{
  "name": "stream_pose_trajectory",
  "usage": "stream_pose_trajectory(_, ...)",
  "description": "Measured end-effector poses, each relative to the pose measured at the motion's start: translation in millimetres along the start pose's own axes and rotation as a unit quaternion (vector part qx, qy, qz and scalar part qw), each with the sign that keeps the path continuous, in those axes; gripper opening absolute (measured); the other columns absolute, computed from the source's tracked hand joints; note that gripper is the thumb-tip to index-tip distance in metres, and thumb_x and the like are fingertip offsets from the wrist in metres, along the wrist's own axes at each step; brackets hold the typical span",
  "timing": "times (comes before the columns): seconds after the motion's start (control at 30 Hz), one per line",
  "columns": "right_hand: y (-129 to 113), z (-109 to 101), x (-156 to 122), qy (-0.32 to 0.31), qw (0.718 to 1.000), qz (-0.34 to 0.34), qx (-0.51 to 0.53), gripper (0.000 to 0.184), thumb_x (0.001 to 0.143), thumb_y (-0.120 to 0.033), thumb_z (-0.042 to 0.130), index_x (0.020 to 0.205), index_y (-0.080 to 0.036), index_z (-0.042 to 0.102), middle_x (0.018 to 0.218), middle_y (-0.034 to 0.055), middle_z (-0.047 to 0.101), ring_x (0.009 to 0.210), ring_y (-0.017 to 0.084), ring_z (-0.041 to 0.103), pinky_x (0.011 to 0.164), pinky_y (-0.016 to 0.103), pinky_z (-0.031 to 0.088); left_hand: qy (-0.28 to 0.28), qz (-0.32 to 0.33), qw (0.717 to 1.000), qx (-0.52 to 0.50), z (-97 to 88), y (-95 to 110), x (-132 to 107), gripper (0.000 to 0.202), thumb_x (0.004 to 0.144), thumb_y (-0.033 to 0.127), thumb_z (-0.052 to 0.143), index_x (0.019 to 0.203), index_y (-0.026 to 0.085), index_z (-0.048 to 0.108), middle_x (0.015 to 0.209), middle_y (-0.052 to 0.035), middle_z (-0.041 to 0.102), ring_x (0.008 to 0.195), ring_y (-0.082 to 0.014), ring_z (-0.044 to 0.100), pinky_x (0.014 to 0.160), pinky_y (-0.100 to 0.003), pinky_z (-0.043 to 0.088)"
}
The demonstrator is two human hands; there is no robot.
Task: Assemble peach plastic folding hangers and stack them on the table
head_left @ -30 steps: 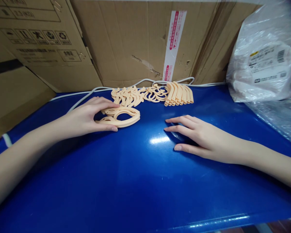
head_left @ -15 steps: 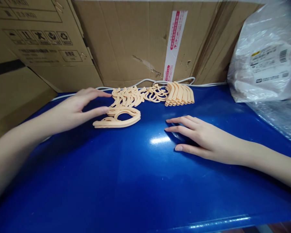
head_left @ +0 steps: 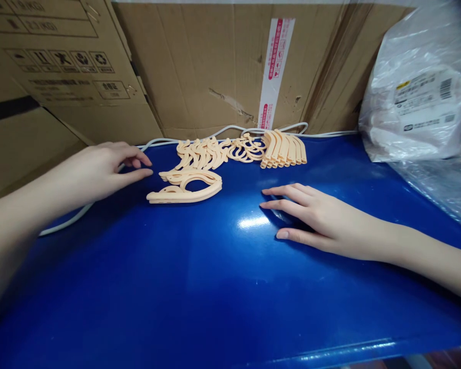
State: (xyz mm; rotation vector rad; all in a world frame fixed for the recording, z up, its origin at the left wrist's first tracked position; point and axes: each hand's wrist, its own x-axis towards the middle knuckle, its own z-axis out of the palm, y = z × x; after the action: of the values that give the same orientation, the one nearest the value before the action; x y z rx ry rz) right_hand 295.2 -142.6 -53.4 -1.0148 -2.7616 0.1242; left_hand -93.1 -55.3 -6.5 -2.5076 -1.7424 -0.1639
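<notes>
Folded parts [head_left: 195, 197]: curved, cream, plastic-looking; lay on glossy blue tabletop [head_left: 200, 287], L of ctr.
L hand [head_left: 110, 168]: gripped nothing, thumb & fingers parted — just L of the parts.
R hand [head_left: 318, 218]: was palm down, fingers spread; underside hidden, prob. resting on tabletop.
Wavy cream pieces [head_left: 214, 154] & bent cream tubes [head_left: 283, 151]: lay farther back — brown cardboard [head_left: 215, 61] behind.

Your place: workshop or packing-room corner, by appearance. Before you: one glossy blue tabletop [head_left: 215, 287]; cardboard cartons [head_left: 207, 66], ahead and left, some printed with handling symbols [head_left: 63, 60]; barcode-labelled plastic bag [head_left: 380, 123]; multiple like beige parts [head_left: 282, 148].
</notes>
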Motion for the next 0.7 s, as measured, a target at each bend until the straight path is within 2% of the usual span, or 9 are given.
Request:
stream_pose_trajectory(0.07, 0, 0, 0, 0.000, 1.000, 0.001, -0.001, 0.050, 0.101, -0.051, 0.045, 0.139, -0.020, 0.055, 0.147, 0.0138, 0.051, 0.129, 0.029, 0.053, 0.105, 0.050, 0.046, -0.022, -0.036, 0.999, -0.017, -9.1, 11, -4, 0.053, 0.080, 0.064, 0.042, 0.093, 0.019, 0.067, 0.087, -0.0039, 0.066, 0.079, -0.0205, 0.057, 0.073, -0.028, 0.039)
stream_pose_trajectory(0.17, 0, 0, -1, -0.002, 1.000, 0.002, -0.001, 0.050, 0.101, -0.051, 0.045, 0.138, -0.020, 0.055, 0.147, 0.0137, 0.051, 0.129, 0.029, 0.053, 0.105, 0.050, 0.046, -0.061, -0.071, 0.994, -0.060, -19.1, 27, -8, 0.061, 0.072, 0.074, 0.043, 0.089, 0.021, 0.068, 0.081, -0.0015, 0.068, 0.075, -0.0209, 0.058, 0.070, -0.028, 0.039)
stream_pose_trajectory(0.27, 0, -1, 0, -0.001, 1.000, 0.002, 0.000, 0.049, 0.101, -0.051, 0.045, 0.138, -0.020, 0.055, 0.147, 0.0139, 0.051, 0.129, 0.029, 0.053, 0.105, 0.050, 0.046, -0.035, -0.066, 0.993, -0.091, -23.0, 36, -12, 0.066, 0.073, 0.078, 0.039, 0.088, 0.020, 0.067, 0.079, -0.0010, 0.068, 0.073, -0.0198, 0.058, 0.068, -0.026, 0.038)
stream_pose_trajectory(0.33, 0, -1, 0, -0.001, 1.000, 0.002, 0.000, 0.049, 0.101, -0.051, 0.045, 0.138, -0.020, 0.055, 0.147, 0.0139, 0.051, 0.130, 0.029, 0.053, 0.106, 0.049, 0.046, -0.030, -0.045, 0.994, -0.091, -23.1, 37, -14, 0.064, 0.075, 0.078, 0.040, 0.087, 0.020, 0.066, 0.072, 0.0012, 0.063, 0.065, -0.0160, 0.054, 0.063, -0.024, 0.036)
stream_pose_trajectory(0.43, 0, -1, 0, -0.002, 1.000, 0.003, 0.000, 0.050, 0.101, -0.051, 0.045, 0.139, -0.020, 0.055, 0.147, 0.0140, 0.051, 0.129, 0.029, 0.053, 0.105, 0.049, 0.046, -0.082, 0.007, 0.994, -0.077, -21.1, 30, -17, 0.056, 0.073, 0.073, 0.056, 0.093, 0.022, 0.065, 0.065, 0.0051, 0.054, 0.058, -0.0124, 0.046, 0.059, -0.022, 0.034)
stream_pose_trajectory(0.53, 0, -1, 0, -0.003, 1.000, 0.004, 0.001, 0.050, 0.101, -0.051, 0.044, 0.139, -0.021, 0.054, 0.147, 0.0138, 0.051, 0.128, 0.029, 0.054, 0.105, 0.050, 0.046, -0.119, 0.025, 0.991, -0.061, -17.3, 23, -18, 0.052, 0.070, 0.065, 0.065, 0.099, 0.022, 0.065, 0.074, 0.0037, 0.057, 0.065, -0.0142, 0.050, 0.063, -0.022, 0.037)
stream_pose_trajectory(0.7, 0, 0, 0, -0.003, 1.000, 0.004, -0.001, 0.050, 0.101, -0.051, 0.044, 0.138, -0.020, 0.055, 0.147, 0.0142, 0.051, 0.129, 0.029, 0.054, 0.105, 0.050, 0.046, -0.160, 0.008, 0.986, -0.039, -12.6, 21, -19, 0.040, 0.076, 0.052, 0.061, 0.101, 0.022, 0.066, 0.081, 0.0013, 0.061, 0.073, -0.0171, 0.053, 0.068, -0.023, 0.038)
